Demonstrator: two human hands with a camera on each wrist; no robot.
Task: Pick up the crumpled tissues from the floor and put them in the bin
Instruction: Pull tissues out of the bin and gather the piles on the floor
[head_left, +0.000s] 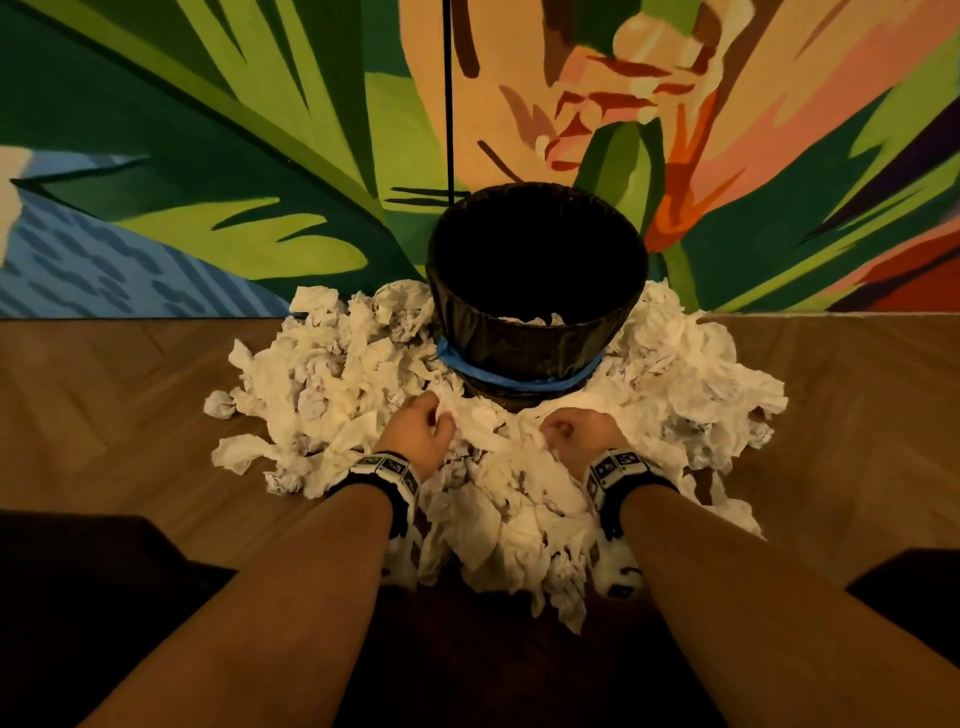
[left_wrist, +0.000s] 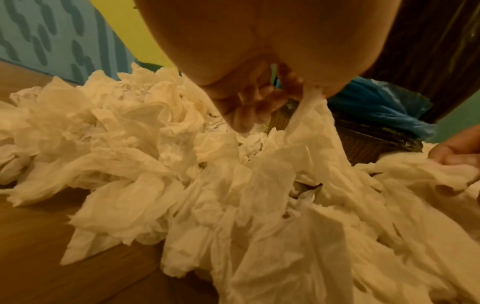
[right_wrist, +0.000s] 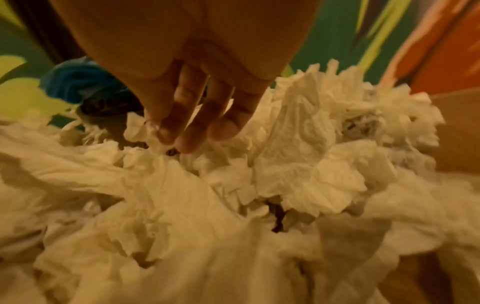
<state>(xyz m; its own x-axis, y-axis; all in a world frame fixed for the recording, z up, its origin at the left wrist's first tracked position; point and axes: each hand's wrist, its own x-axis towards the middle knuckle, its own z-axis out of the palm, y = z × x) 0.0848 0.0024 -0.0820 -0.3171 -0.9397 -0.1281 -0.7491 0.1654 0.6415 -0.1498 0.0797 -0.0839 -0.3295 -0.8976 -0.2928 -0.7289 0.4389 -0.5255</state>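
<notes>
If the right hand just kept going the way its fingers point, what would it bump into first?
Most likely the crumpled tissues: the right hand points down into the pile, fingertips already touching it. The bin stands just beyond, though depth is hard to judge.

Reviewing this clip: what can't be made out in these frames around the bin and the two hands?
- Bin contents: head view, the interior is dark; only a few tissues show at the near rim.
- Floor under the tissue pile: covered.
- Left hand grip: head view shows only its back; left wrist view shows a strand pinched.
- Right hand fingertips: right wrist view, blurred.
</notes>
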